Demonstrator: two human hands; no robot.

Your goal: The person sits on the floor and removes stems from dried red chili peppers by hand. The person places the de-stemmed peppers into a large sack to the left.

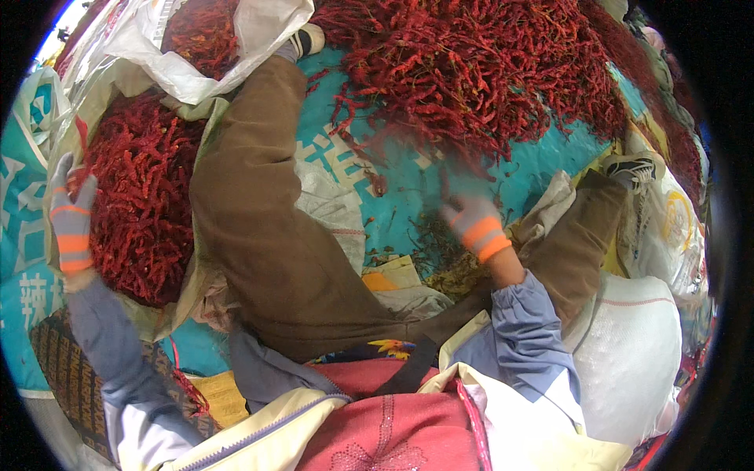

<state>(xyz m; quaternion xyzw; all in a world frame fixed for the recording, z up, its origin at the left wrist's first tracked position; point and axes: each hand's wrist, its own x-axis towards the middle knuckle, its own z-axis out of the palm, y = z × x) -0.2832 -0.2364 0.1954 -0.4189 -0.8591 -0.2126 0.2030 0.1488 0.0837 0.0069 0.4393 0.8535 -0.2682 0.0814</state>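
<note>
My left hand [73,215], in a grey glove with orange bands, is at the left edge of an open sack of dried red chili peppers [144,200]. Its fingers are apart, and red shows between them; whether it holds a pepper is unclear. My right hand [477,221], gloved alike and blurred, is above the teal printed tarp [389,218], between my legs. A blurred reddish shape lies just beyond its fingertips; its grip cannot be told. Beside it is a small heap of dark stems [436,238]. Beyond lies a large pile of dried red chili peppers [459,70].
A second white sack [268,35] with chilies stands at the upper left. My outstretched legs flank the tarp. A full white woven sack [630,359] is at the lower right, and more chilies [677,129] lie along the right side.
</note>
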